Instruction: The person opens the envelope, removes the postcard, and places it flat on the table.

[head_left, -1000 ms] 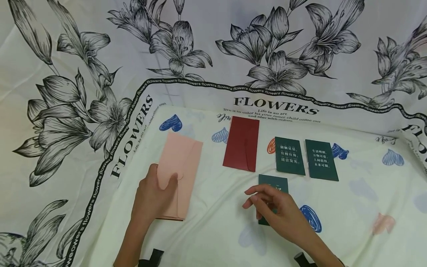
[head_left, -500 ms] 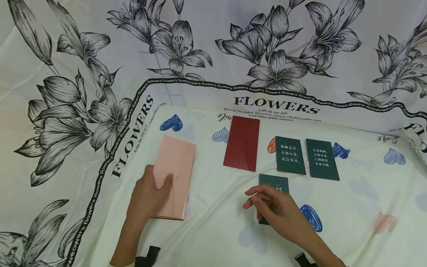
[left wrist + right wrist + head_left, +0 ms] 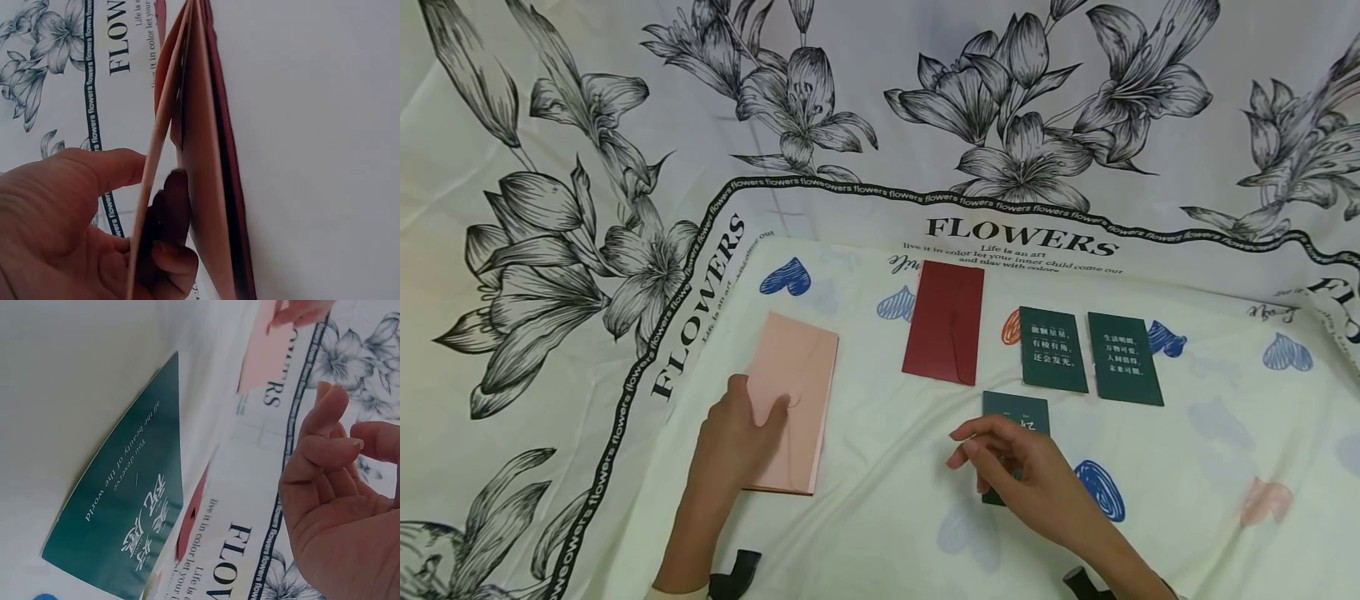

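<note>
My left hand (image 3: 737, 442) grips a pink envelope (image 3: 808, 367), thumb on its upper face and fingers underneath. In the left wrist view this envelope (image 3: 147, 181) lifts away from another pink envelope (image 3: 203, 181), which has a dark red edge (image 3: 234, 206) along its far side. Loosely curled and holding nothing, my right hand (image 3: 1030, 479) hovers over a dark green card (image 3: 1011, 404), hiding much of it in the head view. White lettering shows on that card (image 3: 128, 487) in the right wrist view.
Above the middle lies a dark red envelope (image 3: 943, 325). Two more green cards, a left one (image 3: 1051, 350) and a right one (image 3: 1126, 358), sit side by side to its right. All rest on a pale heart-print cloth (image 3: 880, 517), bordered by a flower-print cloth (image 3: 850, 75).
My left hand has drawn the pink envelope a little left and toward me, mostly in the first half second. My right hand, the cards and the red envelope have stayed in place.
</note>
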The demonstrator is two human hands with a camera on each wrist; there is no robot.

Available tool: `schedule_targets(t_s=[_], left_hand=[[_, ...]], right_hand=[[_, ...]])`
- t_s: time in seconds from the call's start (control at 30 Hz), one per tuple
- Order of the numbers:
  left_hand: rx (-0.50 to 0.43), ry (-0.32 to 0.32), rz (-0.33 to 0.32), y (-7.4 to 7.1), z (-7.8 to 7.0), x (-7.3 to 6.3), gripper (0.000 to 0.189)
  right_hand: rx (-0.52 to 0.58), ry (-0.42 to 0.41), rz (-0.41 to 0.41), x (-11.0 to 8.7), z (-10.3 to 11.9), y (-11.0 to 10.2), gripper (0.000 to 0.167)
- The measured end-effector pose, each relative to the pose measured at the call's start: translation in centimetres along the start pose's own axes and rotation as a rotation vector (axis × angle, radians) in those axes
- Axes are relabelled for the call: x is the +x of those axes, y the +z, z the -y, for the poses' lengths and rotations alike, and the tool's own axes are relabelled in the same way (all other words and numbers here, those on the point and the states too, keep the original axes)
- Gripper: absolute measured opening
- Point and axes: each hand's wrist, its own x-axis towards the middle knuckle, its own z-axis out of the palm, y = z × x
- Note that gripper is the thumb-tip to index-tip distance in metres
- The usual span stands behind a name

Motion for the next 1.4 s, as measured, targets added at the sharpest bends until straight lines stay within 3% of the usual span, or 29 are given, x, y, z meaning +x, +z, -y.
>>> schedule_targets(t_s=[0.27,0.43,0.6,0.9,1.2,1.4], left_hand=[[0.123,0.018,-0.056,-0.1,0.1,-0.2,0.069],[0.143,0.020,-0.062,-0.1,0.2,-0.2,0.072],[0.140,0.022,-0.082,0.0,0.2,-0.2,0.072],[0.268,0.141,-0.237,0.3,0.1,-0.3,0.069],[0.294,0.147,-0.243,0.4,0.1,-0.8,0.063],[0.230,0.242,-0.277,1.0,-0.9,-1.7,0.052]], right_hand=[[-0.010,0.013,-0.004,-0.1,0.2,-0.1,0.016],[-0.026,0.013,-0.004,-0.1,0.3,-0.2,0.016],[-0.044,-0.046,-0.024,0.1,0.4,-0.2,0.016],[-0.101,-0.095,-0.051,0.8,0.5,-0.8,0.016],[-0.265,-0.010,-0.092,3.9,-0.2,-3.6,0.024],[-0.487,0.042,-0.156,7.3,-1.5,-5.1,0.037]])
